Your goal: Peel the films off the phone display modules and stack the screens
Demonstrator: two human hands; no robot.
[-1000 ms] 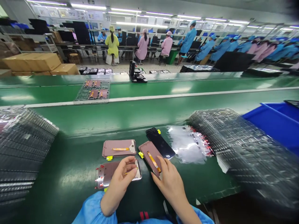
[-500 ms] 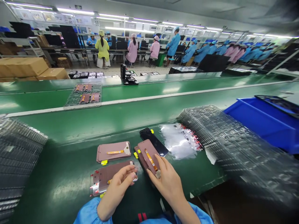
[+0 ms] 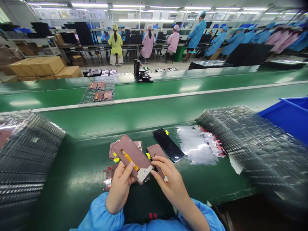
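Green matting covers the workbench [image 3: 72, 179], and beyond it runs a green conveyor belt [image 3: 192, 86] carrying a clear tray of panels [image 3: 98, 91]. Rows of workers in blue, pink and yellow coats sit at benches far behind.

The person's left hand [image 3: 119, 187] is closed round the near end of a pink-backed display panel [image 3: 131, 154], thumb on top and fingers underneath. It holds the panel tilted up off the bench, back side up. The right hand [image 3: 171, 185] pinches the same panel at its near corner, where a white tab [image 3: 144, 175] sits. An orange flex cable [image 3: 130, 159] runs down the panel's back.

Under and just beside the raised panel lie more pink-backed panels [image 3: 156, 150]. A black screen [image 3: 168, 149] lies face up near them, then a loose pile of clear films [image 3: 199, 147] with red tabs. Stacks of clear blister trays [image 3: 250, 144] stand at both sides, and a blue bin [image 3: 288, 117] at far right.

As I judge it, the held panel is gripped only at one end, so a slip could drop its far edge onto the panels below and scratch or crack one. A finger catching the flex cable could crease it.

No brand or label is readable; the wall posters are too small to make out.
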